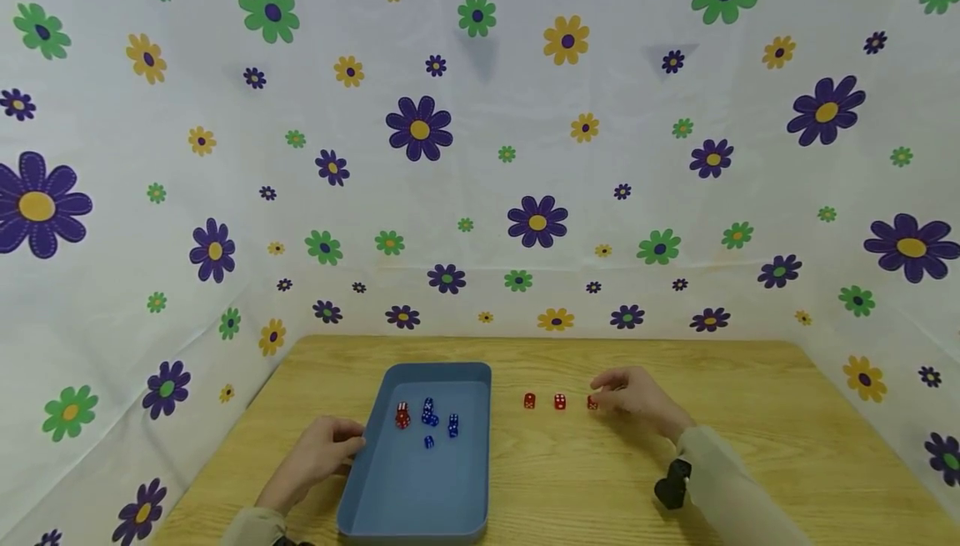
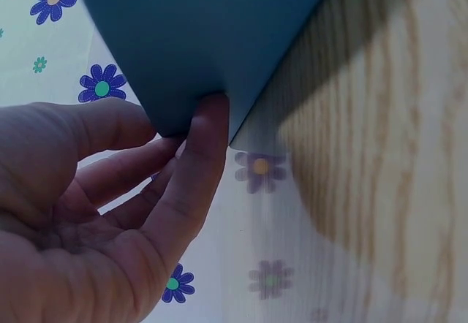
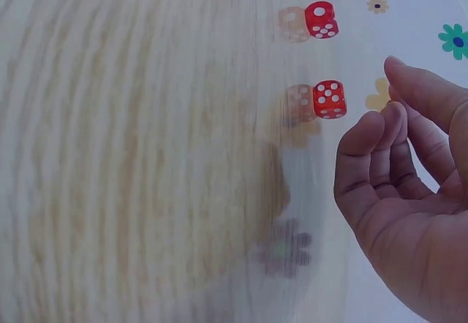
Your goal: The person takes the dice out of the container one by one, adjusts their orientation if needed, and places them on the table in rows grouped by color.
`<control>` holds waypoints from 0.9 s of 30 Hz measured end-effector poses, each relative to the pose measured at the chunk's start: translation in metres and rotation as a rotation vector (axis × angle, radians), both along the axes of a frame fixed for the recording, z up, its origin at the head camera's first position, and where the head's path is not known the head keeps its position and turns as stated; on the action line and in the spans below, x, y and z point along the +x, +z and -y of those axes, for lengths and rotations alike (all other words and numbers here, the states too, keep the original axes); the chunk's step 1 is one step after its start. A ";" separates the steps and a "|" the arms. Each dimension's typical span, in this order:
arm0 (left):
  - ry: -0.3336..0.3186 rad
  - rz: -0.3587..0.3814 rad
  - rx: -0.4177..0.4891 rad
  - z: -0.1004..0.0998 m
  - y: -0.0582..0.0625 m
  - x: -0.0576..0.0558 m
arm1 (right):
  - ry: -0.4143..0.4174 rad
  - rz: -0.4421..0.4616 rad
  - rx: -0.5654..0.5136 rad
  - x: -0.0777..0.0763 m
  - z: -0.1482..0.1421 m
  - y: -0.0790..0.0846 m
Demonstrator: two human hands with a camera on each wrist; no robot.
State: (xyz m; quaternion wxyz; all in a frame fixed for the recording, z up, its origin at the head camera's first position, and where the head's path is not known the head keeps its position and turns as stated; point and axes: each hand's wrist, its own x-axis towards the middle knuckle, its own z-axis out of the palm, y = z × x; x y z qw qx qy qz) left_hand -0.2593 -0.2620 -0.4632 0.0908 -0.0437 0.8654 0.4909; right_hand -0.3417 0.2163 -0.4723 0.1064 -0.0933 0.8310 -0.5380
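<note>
My left hand (image 1: pixel 318 454) holds the left side of a blue tray (image 1: pixel 480 479), thumb near the rim; in the left wrist view the fingers (image 2: pixel 208 133) touch the tray's outer wall (image 2: pixel 197 38). Two red dice (image 1: pixel 402 417) and several blue dice (image 1: pixel 430 413) lie inside the tray, towards its far end. To the right of the tray, three red dice (image 1: pixel 560 402) stand in a spaced row on the table. My right hand (image 1: pixel 637 396) is beside the rightmost red die (image 3: pixel 330 99), its fingers loosely bent. In the right wrist view a gap separates fingers and die, and nothing shows between the fingertips.
The wooden table (image 1: pixel 637 488) extends around the tray and dice. White cloth (image 1: pixel 495 304) printed with flowers rises behind the table and at both sides. A black device (image 1: pixel 673 483) is strapped at the right wrist.
</note>
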 end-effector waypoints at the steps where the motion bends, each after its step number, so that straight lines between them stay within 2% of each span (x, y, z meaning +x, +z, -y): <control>1: 0.000 0.000 -0.002 0.000 0.000 0.000 | 0.007 0.000 -0.004 0.001 0.001 0.001; 13: -0.021 0.000 -0.004 0.002 0.000 -0.001 | 0.102 -0.072 0.018 0.003 0.023 0.005; 22: -0.040 -0.003 0.023 0.003 0.001 -0.002 | 0.157 -0.053 0.004 0.005 0.054 0.002; 27: -0.030 0.006 0.031 0.004 -0.001 -0.001 | 0.216 -0.053 -0.046 0.007 0.078 0.006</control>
